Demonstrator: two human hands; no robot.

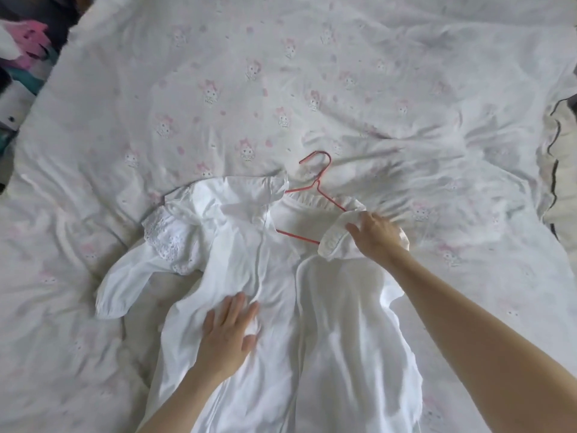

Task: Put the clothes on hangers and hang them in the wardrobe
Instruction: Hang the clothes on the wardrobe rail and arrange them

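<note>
A white garment [281,276] lies spread open, front side up, on a bed, its neck toward the far side and its hem running off the near edge of the view. A red wire hanger [315,189] sits partly inside the neck opening: its hook lies on the bedding just beyond the collar, its left arm goes under the garment's left shoulder, and its right arm and bottom wire show in the open neck. The left hand [229,332] rests flat on the garment's front, fingers straight and slightly spread. The right hand [376,234] grips the bunched cloth of the right shoulder, fingers curled round it, beside the hanger's right end. The left sleeve [125,292], with a lace panel at the shoulder, lies folded out to the left.

The bed is covered by a rumpled white quilt [281,89] printed with small pink cartoon figures. Past the bed's far left edge is a blurred heap of pink, white and teal things [22,48]. At the far right edge a pale cushion with dark piping [562,170] shows.
</note>
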